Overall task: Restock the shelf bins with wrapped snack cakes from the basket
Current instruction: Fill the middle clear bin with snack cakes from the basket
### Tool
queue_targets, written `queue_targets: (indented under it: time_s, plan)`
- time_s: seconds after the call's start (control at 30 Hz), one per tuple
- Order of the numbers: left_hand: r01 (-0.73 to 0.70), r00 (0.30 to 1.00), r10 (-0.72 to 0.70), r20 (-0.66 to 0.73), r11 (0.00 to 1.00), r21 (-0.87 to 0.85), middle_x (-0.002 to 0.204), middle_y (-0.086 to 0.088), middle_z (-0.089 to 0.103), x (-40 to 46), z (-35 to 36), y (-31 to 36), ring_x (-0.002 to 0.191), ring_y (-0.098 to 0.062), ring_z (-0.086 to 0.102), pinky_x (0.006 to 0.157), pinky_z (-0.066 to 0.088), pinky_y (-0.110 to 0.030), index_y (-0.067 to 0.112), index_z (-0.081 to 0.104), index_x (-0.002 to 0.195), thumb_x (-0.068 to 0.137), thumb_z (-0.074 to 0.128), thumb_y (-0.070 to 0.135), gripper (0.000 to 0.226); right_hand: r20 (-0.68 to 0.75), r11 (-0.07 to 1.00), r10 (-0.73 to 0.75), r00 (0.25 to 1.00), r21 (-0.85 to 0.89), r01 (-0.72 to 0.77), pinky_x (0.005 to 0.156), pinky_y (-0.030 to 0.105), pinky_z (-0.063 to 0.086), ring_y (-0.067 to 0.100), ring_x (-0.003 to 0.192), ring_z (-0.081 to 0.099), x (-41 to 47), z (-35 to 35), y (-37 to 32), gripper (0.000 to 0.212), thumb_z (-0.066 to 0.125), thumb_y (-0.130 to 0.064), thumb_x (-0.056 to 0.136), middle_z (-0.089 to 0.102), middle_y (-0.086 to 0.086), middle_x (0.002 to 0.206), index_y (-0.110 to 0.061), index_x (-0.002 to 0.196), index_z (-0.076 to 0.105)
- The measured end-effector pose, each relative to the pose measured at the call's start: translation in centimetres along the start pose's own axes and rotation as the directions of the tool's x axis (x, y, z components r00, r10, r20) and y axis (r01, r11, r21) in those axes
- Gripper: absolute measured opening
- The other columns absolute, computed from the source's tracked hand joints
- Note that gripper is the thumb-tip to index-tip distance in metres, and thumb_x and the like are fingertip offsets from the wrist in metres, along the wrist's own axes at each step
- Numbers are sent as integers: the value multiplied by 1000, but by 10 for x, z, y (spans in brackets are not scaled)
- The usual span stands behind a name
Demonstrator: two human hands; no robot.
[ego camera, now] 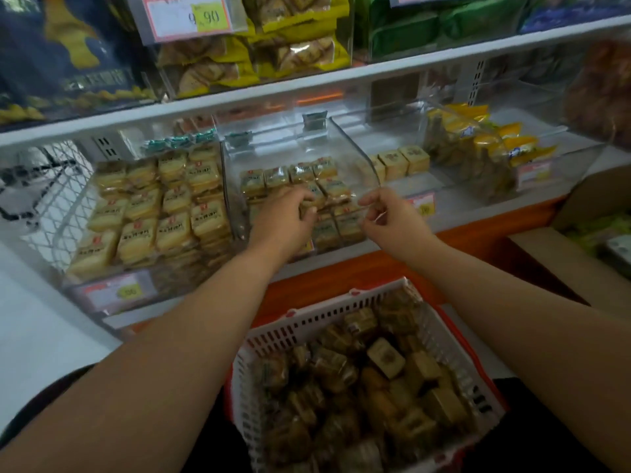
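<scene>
A white and red slotted basket (327, 322) sits low in front of me, heaped with several wrapped snack cakes (386, 360). Above it, a clear middle shelf bin (355, 145) holds rows of wrapped cakes (300, 174). My left hand (285, 216) reaches into this bin, its fingers curled round a wrapped cake among the stacked ones. My right hand (392, 216) is at the bin's front right corner and pinches the clear rim there.
A full bin of pale yellow cakes (153, 206) stands to the left, and a bin with a few square cakes (403, 162) and yellow packets (478, 141) to the right. Cardboard boxes (587, 240) sit at the right. An upper shelf (307, 80) overhangs.
</scene>
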State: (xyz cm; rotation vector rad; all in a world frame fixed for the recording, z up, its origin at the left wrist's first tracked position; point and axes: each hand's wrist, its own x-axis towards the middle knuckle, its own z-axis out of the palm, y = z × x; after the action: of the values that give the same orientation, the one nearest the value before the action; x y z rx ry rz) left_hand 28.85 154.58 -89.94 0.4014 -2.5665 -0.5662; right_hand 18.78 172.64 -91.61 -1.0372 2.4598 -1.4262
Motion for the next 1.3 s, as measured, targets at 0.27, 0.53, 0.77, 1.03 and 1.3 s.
queue_targets:
  time_s: [0.27, 0.53, 0.77, 1.03, 1.3]
  plan:
    - [32, 979, -30, 204, 999, -5, 116, 10, 60, -124, 88, -14, 109, -10, 54, 86, 43, -25, 30, 60, 120, 98, 53, 27, 23, 249, 930, 308, 918, -283, -235, 74, 31, 55, 9, 85, 60, -76, 40, 67, 13, 64, -24, 90, 59, -12, 91, -30, 99, 57]
    - [240, 659, -331, 675, 944, 228, 153, -1, 35, -178, 184, -63, 139, -25, 36, 112, 37, -45, 32, 29, 149, 82, 56, 62, 78, 522, 919, 299, 799, -383, -94, 78, 13, 38, -5, 81, 44, -96, 72, 71, 36, 58, -33, 95, 60, -8, 110, -23, 129, 50]
    - [307, 636, -507, 581, 858, 412, 134, 1, 49, -176, 209, -77, 122, -24, 49, 96, 48, -41, 30, 40, 132, 77, 55, 68, 69, 548, 921, 331, 768, -365, -137, 54, 6, 32, -7, 69, 44, -87, 75, 76, 17, 60, -32, 94, 54, -17, 87, -25, 106, 51]
    - [920, 384, -431, 817, 248, -302, 94, -1, 76, -148, 140, -79, 85, -24, 74, 79, 59, -40, 29, 64, 108, 94, 57, 48, 25, 520, 911, 398, 755, -323, -258, 50, 10, 34, -2, 69, 49, -79, 73, 83, 19, 65, -27, 91, 51, -18, 82, -24, 110, 61]
    - [813, 561, -285, 777, 370, -450, 101, -11, 73, -126, 85, -44, 89, -22, 72, 67, 55, -30, 15, 67, 114, 100, 53, 27, 23, 600, 937, 349, 720, -195, -291, 66, 11, 47, -1, 95, 56, -71, 55, 54, 15, 70, -27, 89, 61, -14, 107, -34, 93, 57]
